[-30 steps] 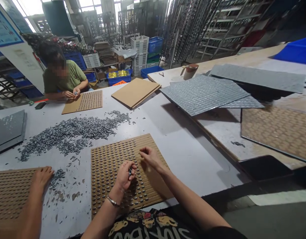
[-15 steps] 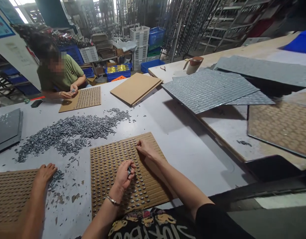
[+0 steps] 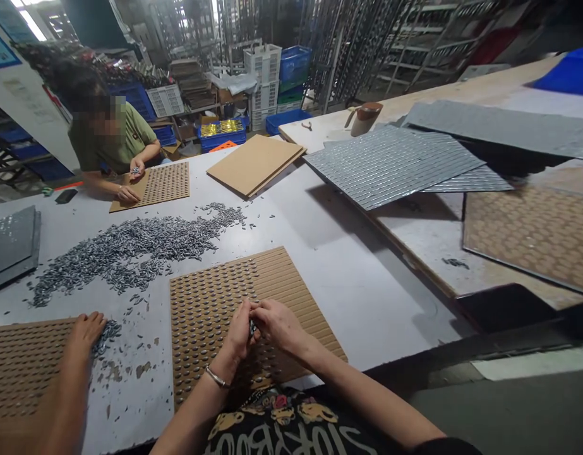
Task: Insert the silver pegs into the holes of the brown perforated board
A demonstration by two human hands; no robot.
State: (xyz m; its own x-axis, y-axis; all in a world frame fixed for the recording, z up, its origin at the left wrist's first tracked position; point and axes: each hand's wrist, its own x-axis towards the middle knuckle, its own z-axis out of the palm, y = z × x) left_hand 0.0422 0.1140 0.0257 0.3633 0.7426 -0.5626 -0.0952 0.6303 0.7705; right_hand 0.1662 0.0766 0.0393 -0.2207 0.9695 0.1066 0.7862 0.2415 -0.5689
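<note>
My left hand [image 3: 240, 330] is cupped above the board, closed around small grey metal pieces [image 3: 252, 327]. My right hand [image 3: 276, 323] has its bent fingertips against the left fingers, over those pieces; what it pinches is hidden. Under both hands lies a brown ridged board [image 3: 300, 303]. Rows of the oval, pointed metal pieces cover its left and middle part, while bare grooves show along its right side. Beyond the board, a long heap of the same metal pieces [image 3: 149, 246] spreads over the white table [image 3: 348, 284].
At the left, another person's hand [image 3: 88, 328] rests by a small pile of pieces and a filled board [image 3: 26, 360]. Across the table a co-worker [image 3: 115, 139] handles a similar board [image 3: 168, 183]. Brown boards [image 3: 256, 164], grey ribbed sheets [image 3: 395, 164] and a mug [image 3: 366, 120] lie further off.
My right hand has come back from the board's upper part toward me and met my left hand. The co-worker opposite has lowered one hand onto their board.
</note>
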